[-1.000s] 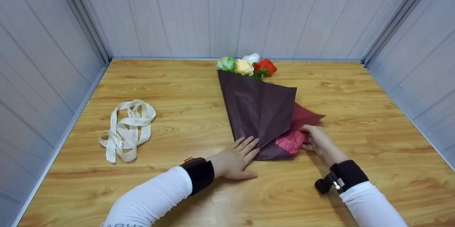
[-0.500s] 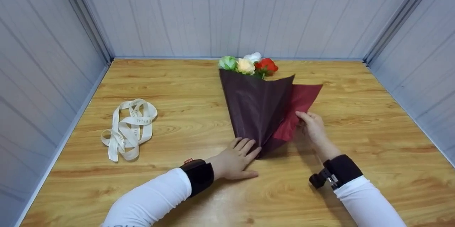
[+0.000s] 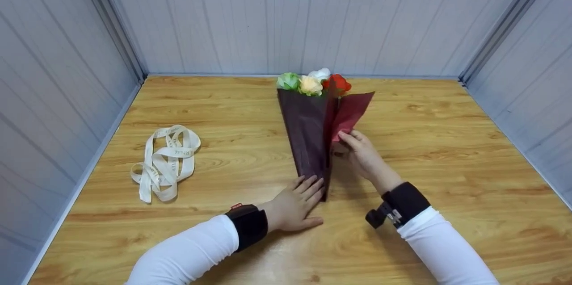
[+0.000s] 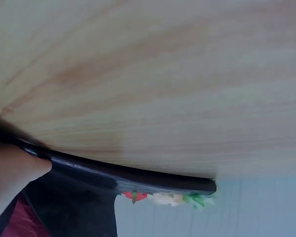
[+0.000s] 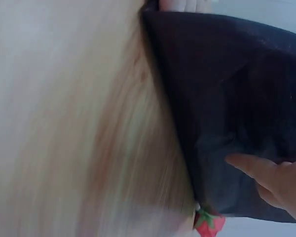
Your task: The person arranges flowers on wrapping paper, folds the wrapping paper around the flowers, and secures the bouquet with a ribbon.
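A bouquet lies on the wooden table with its flower heads toward the back wall: a green flower (image 3: 288,81), a peach flower (image 3: 309,85), a white flower (image 3: 320,73) and a red flower (image 3: 340,84). Dark purple wrapping paper (image 3: 306,131) covers the stems. My left hand (image 3: 292,207) rests flat on its narrow lower end, fingers spread straight. On the right side, my right hand (image 3: 364,155) pinches the raised flap of the paper, whose red inner face (image 3: 353,108) shows. In the right wrist view a finger (image 5: 254,167) presses along the dark outer side.
A loosely looped cream ribbon (image 3: 172,155) with printed letters lies on the left of the table (image 3: 237,119). Pale panel walls (image 3: 286,17) stand at the back and on both sides.
My right hand has carried the paper's right flap up and leftward, over toward the bouquet. The crumpled pink-red inside is now mostly turned in. My left hand has stayed in place.
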The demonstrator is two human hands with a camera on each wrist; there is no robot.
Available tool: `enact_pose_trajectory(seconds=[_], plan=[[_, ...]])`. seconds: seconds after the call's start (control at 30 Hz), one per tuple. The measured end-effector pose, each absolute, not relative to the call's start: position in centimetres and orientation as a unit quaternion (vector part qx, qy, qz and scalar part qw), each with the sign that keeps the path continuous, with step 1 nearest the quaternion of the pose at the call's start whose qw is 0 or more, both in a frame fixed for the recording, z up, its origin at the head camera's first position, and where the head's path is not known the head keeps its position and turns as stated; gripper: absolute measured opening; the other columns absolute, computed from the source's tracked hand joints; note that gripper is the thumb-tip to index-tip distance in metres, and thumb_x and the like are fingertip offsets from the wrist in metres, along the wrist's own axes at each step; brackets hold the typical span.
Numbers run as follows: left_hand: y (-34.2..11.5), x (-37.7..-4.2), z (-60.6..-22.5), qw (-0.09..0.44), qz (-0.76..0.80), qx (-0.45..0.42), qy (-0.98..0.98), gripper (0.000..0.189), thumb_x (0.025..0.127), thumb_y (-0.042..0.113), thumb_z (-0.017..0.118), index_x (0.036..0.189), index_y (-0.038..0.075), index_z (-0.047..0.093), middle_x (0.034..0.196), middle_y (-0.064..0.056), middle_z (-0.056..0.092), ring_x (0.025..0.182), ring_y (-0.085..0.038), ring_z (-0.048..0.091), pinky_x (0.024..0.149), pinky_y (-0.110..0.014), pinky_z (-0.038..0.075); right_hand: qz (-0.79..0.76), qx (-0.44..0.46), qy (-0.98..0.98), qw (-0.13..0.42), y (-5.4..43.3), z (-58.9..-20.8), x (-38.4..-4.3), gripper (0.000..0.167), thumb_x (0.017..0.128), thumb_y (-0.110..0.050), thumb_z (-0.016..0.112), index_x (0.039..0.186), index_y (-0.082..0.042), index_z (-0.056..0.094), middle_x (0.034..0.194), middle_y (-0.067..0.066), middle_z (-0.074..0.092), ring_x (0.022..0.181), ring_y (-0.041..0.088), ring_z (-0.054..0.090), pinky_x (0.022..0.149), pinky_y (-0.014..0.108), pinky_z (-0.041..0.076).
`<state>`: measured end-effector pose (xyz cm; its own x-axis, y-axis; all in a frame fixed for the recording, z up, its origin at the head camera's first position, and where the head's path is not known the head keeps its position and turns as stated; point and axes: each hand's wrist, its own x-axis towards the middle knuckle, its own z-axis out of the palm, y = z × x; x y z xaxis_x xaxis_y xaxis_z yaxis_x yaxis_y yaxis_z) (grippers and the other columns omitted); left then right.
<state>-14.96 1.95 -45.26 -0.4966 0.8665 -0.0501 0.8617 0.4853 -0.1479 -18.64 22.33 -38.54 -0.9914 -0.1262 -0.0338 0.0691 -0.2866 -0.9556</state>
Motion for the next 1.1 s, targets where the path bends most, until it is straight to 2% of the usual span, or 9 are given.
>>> enact_pose_trajectory(seconds=[0.23,0.27,0.33,0.4,0.47,0.53,0.83,0.97,1.1], plan=[[2.0,-15.0,-45.7,0.048,0.081,-0.508,-0.856,0.067,0.098,0.057,0.029,0.144,0.010,0.039,0.149,-0.008,0.039,0.141,-0.025,0.029,0.114,-0.042,0.023,-0.777,-0.044,0.619,0.107,21.4,-39.7,-19.6,0.035,0.101,-0.012,0.038,0.078,-0.022,0.063,0.076,-0.010,0.064,0.079,0.006,0.058,0.085,0.033,0.040],[2.0,-15.0,-45.8,0.051,0.080,-0.508,-0.856,0.067,0.098,0.057,0.029,0.144,0.011,0.040,0.147,-0.008,0.041,0.140,-0.026,0.030,0.114,-0.042,0.024,-0.770,-0.057,0.626,0.111,21.8,-40.6,-20.1,0.031,0.101,-0.015,0.041,0.083,-0.023,0.066,0.082,-0.010,0.066,0.084,0.006,0.059,0.087,0.032,0.041],[2.0,-15.1,-45.8,0.050,0.079,-0.509,-0.855,0.066,0.098,0.057,0.029,0.142,0.011,0.042,0.146,-0.007,0.043,0.139,-0.026,0.033,0.114,-0.042,0.024,-0.746,-0.078,0.651,0.116,21.7,-41.0,-20.1,0.029,0.101,-0.019,0.040,0.106,-0.016,0.068,0.106,-0.002,0.067,0.106,0.013,0.057,0.098,0.036,0.037],[2.0,-15.1,-45.7,0.047,0.077,-0.510,-0.855,0.064,0.098,0.057,0.029,0.140,0.011,0.044,0.144,-0.006,0.045,0.138,-0.026,0.034,0.114,-0.042,0.024,-0.721,-0.104,0.673,0.127,21.5,-41.3,-20.1,0.038,0.102,-0.022,0.036,0.131,-0.007,0.056,0.135,0.008,0.055,0.130,0.022,0.043,0.110,0.042,0.026],[2.1,-15.1,-45.7,0.035,0.077,-0.508,-0.857,0.063,0.098,0.057,0.029,0.139,0.012,0.045,0.142,-0.005,0.046,0.136,-0.025,0.036,0.113,-0.042,0.024,-0.693,-0.140,0.693,0.138,21.3,-41.6,-20.0,0.049,0.103,-0.025,0.031,0.144,0.002,0.034,0.153,0.014,0.031,0.143,0.028,0.021,0.117,0.045,0.013],[2.1,-15.2,-45.7,0.026,0.076,-0.506,-0.859,0.063,0.098,0.057,0.028,0.139,0.012,0.044,0.141,-0.005,0.046,0.135,-0.023,0.037,0.112,-0.042,0.026,-0.670,-0.149,0.712,0.148,20.8,-41.3,-19.6,0.052,0.103,-0.022,0.027,0.145,0.008,0.026,0.155,0.020,0.017,0.145,0.033,0.010,0.117,0.048,0.005],[2.2,-15.1,-45.6,-0.001,0.067,-0.495,-0.867,0.062,0.098,0.058,0.028,0.137,0.013,0.045,0.136,-0.002,0.050,0.131,-0.019,0.040,0.110,-0.039,0.029,-0.521,-0.162,0.821,0.166,20.6,-41.9,-19.8,0.045,0.102,-0.024,0.035,0.135,0.004,0.048,0.149,0.022,0.034,0.143,0.036,0.019,0.116,0.049,0.013],[2.3,-15.1,-45.5,-0.001,0.067,-0.495,-0.866,0.062,0.098,0.057,0.028,0.136,0.012,0.046,0.134,-0.002,0.051,0.129,-0.019,0.042,0.109,-0.039,0.030,-0.432,-0.189,0.865,0.168,21.3,-42.3,-20.3,0.035,0.097,-0.005,0.041,0.128,0.003,0.056,0.147,0.020,0.038,0.140,0.036,0.026,0.113,0.049,0.022],[2.2,-15.1,-45.4,0.000,0.065,-0.498,-0.865,0.061,0.098,0.056,0.029,0.136,0.012,0.047,0.133,-0.003,0.052,0.129,-0.019,0.043,0.108,-0.039,0.031,-0.352,-0.248,0.891,0.146,21.9,-42.6,-20.7,0.045,0.085,0.013,0.040,0.123,0.001,0.060,0.145,0.019,0.041,0.137,0.037,0.032,0.110,0.049,0.028]])
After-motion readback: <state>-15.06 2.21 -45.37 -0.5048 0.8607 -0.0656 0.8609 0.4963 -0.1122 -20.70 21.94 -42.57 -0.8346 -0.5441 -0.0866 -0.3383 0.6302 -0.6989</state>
